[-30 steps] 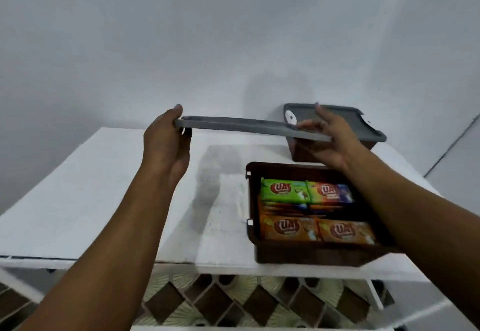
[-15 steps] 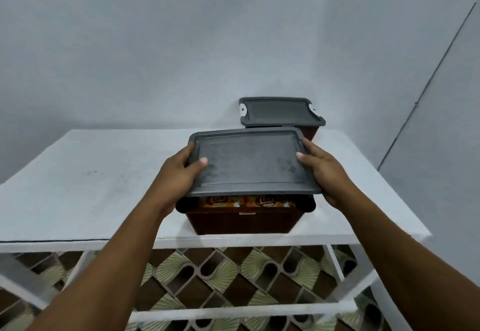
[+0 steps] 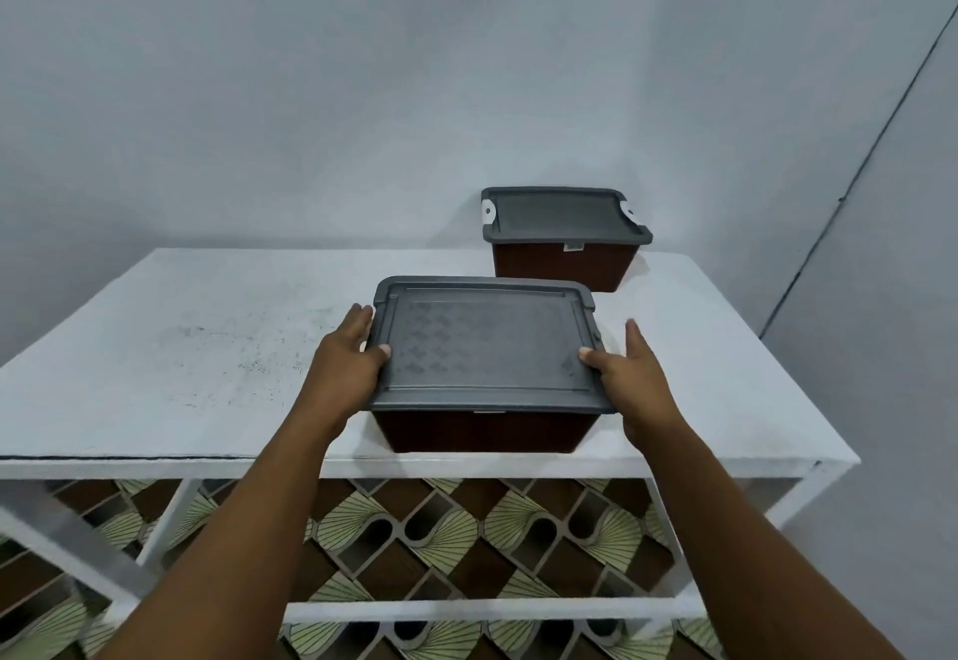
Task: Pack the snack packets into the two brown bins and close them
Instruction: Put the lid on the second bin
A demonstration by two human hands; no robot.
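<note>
The lid (image 3: 487,348) lies on the near bin (image 3: 482,431), long axis left-right between 2 hands. The left hand (image 3: 344,364) grips its left edge; the right hand (image 3: 630,379), fingers straight, thumbs the right edge. The lid is possibly unlatched.

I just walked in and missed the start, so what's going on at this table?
A person is closing the near brown bin at the front of the white table. The grey lid lies flat on it. The left hand holds its left edge, thumb on top, while the right hand presses its thumb on the right edge, fingers straight. The second brown bin stands at the back right with the far grey lid on. No snack packets show.
</note>
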